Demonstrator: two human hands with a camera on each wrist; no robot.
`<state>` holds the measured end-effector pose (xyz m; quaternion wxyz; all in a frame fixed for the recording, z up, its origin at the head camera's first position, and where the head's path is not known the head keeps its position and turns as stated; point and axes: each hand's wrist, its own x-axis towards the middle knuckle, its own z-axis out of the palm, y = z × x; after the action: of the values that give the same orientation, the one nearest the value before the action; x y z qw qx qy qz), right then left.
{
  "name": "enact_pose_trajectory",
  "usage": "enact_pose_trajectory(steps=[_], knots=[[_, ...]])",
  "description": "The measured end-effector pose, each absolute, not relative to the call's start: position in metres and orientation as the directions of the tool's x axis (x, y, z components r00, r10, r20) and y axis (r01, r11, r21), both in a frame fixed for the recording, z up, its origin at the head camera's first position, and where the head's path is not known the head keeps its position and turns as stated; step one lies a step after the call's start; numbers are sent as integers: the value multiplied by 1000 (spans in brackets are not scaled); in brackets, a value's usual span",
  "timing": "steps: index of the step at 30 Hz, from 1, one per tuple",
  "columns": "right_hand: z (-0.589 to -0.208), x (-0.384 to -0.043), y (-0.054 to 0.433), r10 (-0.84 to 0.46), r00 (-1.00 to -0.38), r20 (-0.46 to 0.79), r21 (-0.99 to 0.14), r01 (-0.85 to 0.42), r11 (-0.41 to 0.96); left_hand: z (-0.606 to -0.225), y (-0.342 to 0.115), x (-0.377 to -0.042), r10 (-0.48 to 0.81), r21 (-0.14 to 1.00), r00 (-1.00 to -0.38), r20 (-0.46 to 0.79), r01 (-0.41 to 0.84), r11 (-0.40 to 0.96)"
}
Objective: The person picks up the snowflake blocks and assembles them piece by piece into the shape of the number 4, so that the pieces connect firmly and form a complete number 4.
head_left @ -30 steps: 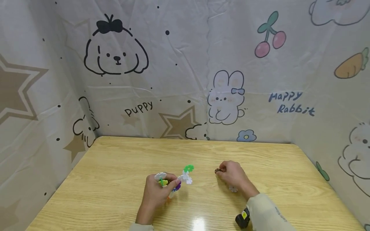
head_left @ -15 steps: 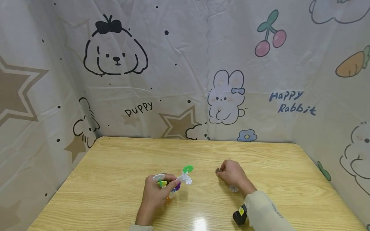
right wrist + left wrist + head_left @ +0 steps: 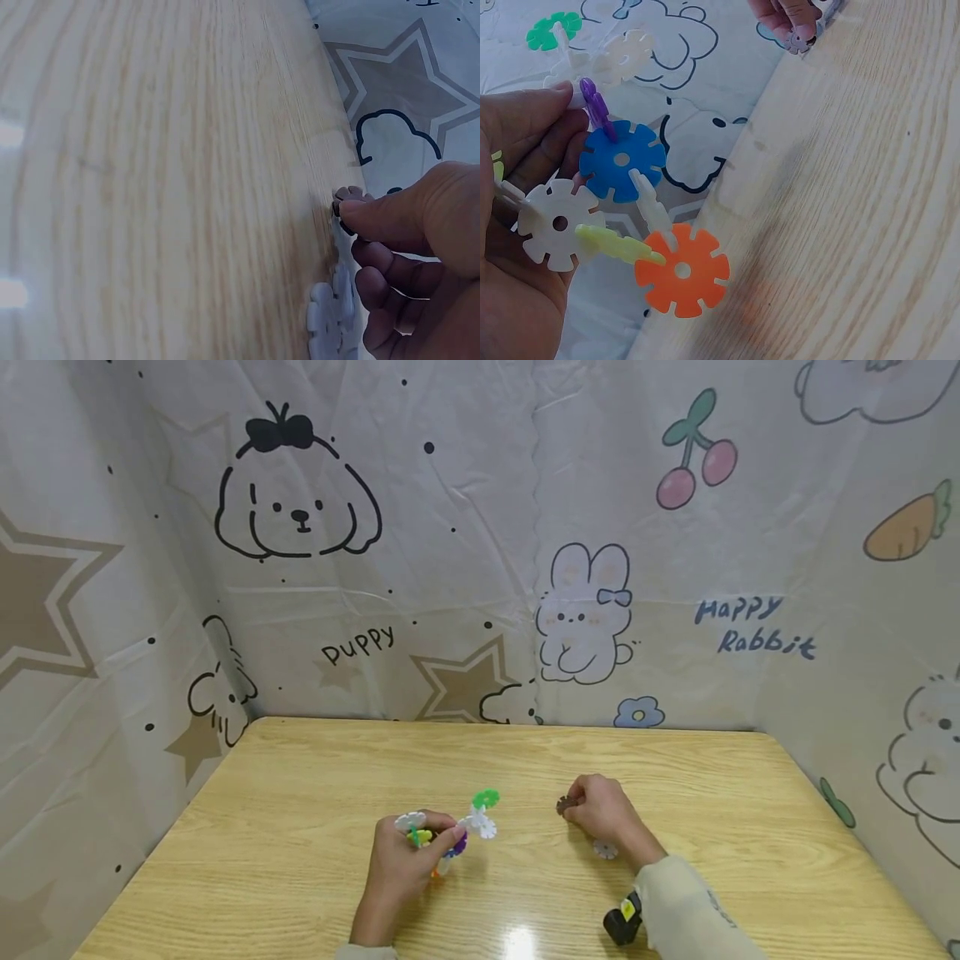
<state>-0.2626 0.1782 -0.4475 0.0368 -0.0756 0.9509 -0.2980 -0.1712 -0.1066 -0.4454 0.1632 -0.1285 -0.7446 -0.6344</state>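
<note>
My left hand [image 3: 408, 860] grips a built-up cluster of notched plastic snowflake discs at the table's front middle. In the left wrist view its blue disc [image 3: 600, 169], orange disc [image 3: 694, 292] and purple disc [image 3: 594, 103] slot together with white and yellow-green ones. A green disc [image 3: 486, 798] sticks out at the far end, beyond my thumb. To the right, my right hand [image 3: 606, 814] pinches a brown disc [image 3: 564, 806] between thumb and index finger, close over the table. White discs [image 3: 324, 322] show beneath that hand, partly hidden by it.
The wood-grain table [image 3: 315, 777] ends at a printed cloth wall [image 3: 450, 585] behind, with more cloth along both sides. A black object with a yellow label [image 3: 622, 922] is beside my right sleeve [image 3: 690, 910].
Both hands stay nearly in place with their discs. The right sleeve and the black object beside it have shifted slightly left and up.
</note>
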Motion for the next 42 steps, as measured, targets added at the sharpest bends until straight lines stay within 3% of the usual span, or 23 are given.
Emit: enact_pose_trajectory(steps=[17,26,42], knots=[[-444,-251,179,-258,-966,9,-596,-212,774,-445,-105,-171,-10,911,-922,387,380,161],[-433,-238,173,-409,-907,102,-636,-375,674,-442,-104,-170,-6,907,-917,398,392,156],[-420,-221,160,-530,-830,171,-663,-495,562,-443,-101,-171,10,885,-897,441,437,163]])
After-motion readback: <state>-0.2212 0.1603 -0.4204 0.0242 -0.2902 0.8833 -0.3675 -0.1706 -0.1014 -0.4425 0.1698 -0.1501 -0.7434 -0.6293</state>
